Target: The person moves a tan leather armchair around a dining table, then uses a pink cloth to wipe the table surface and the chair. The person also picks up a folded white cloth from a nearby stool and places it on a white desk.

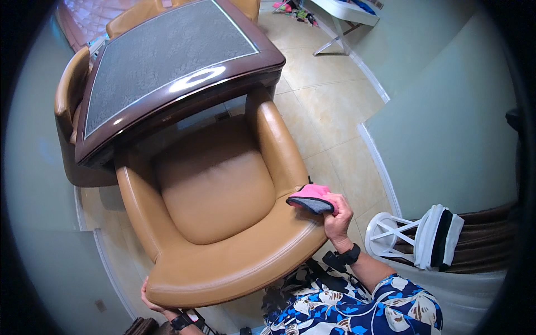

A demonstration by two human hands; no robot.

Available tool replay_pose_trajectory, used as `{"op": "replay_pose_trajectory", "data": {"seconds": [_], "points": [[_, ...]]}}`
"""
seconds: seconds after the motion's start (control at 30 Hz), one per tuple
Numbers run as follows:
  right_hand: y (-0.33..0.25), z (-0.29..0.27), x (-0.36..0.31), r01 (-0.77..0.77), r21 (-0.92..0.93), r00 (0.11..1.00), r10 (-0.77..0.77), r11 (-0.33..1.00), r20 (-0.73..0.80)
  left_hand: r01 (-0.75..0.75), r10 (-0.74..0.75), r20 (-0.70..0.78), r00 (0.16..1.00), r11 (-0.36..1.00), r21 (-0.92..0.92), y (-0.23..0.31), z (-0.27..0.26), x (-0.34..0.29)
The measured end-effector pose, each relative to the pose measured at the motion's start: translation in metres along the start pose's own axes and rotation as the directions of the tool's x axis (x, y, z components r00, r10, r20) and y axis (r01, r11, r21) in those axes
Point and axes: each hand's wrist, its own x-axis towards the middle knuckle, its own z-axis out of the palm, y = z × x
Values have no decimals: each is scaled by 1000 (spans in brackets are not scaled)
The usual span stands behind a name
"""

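Observation:
Right in front of me stands a tan leather armchair (215, 184), its seat facing the table and the top of its back toward me. My left hand (153, 301) grips the left end of the chair back, with the fingers partly hidden around its edge. At the back's right end, my right hand (338, 218) is closed on a folded cloth (310, 196), pink and grey with black edging. That cloth lies over or just above the chair's right corner; whether it touches the leather is hard to see.
Beyond the chair is a dark wooden table (268, 61) with a grey inset top. More tan chairs (72, 84) surround it. A white folding table (340, 17) stands far right, and a white stool (385, 234) beside brown fabric (483, 240) is nearer. Pale walls (446, 128) flank the tiled floor (329, 117).

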Motion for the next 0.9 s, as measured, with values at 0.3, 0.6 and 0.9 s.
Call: {"op": "replay_pose_trajectory", "data": {"seconds": [0.3,0.6,0.9], "points": [[-6,-1,6,44,-40,998,-46,998,-43,113,-115,-74,991,993,-23,-5,2,7],[-1,-2,4,27,-55,995,-32,998,-99,113,-151,80,985,927,358,19,28,-5],[5,6,0,41,-69,988,-51,997,-148,-581,-72,598,798,-355,733,28,83,-36]]}}
